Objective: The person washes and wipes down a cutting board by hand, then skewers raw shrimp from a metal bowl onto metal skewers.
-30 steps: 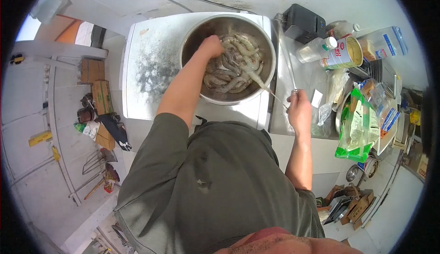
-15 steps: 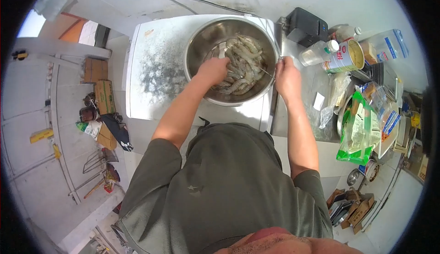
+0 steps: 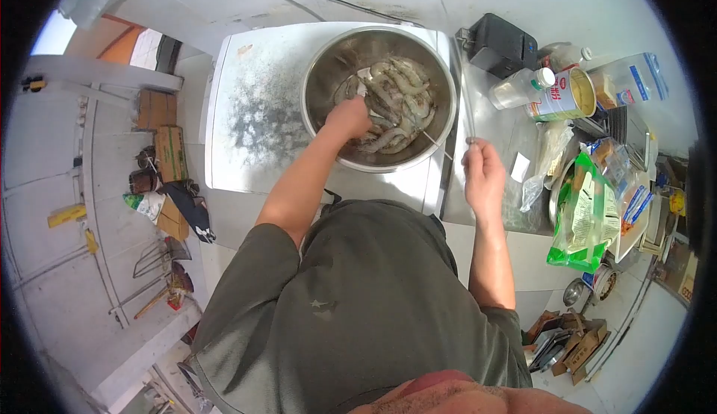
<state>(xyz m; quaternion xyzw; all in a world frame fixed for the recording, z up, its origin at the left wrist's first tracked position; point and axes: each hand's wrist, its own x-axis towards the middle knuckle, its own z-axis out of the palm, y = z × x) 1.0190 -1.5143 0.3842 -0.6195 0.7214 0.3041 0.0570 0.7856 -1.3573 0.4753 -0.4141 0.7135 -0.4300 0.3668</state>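
Observation:
A steel bowl (image 3: 317,141) of grey raw shrimp (image 3: 407,78) stands on a worn white surface (image 3: 261,115). My left hand (image 3: 349,120) reaches into the bowl from its left side, its fingers closed among the shrimp. A pale strip (image 3: 362,88) shows at the fingertips; what the hand grips is hidden. Right of the bowl, clear of the rim, my right hand (image 3: 484,171) has its fingers pinched together. Something small and greyish (image 3: 470,140) is at their tips, too small to name. A thin pale stick-like piece (image 3: 433,141) lies across the bowl's lower right rim.
A black box-shaped device (image 3: 504,44), a clear bottle (image 3: 519,89) and a large tin (image 3: 564,94) stand on the metal counter (image 3: 467,205) at the right. Nearer are plastic bags and a green-and-white packet (image 3: 590,209). A cable runs along the wall behind.
My right hand has moved down and slightly right, away from the bowl's rim. My left hand stays in the bowl, with little movement, and some shrimp lie differently.

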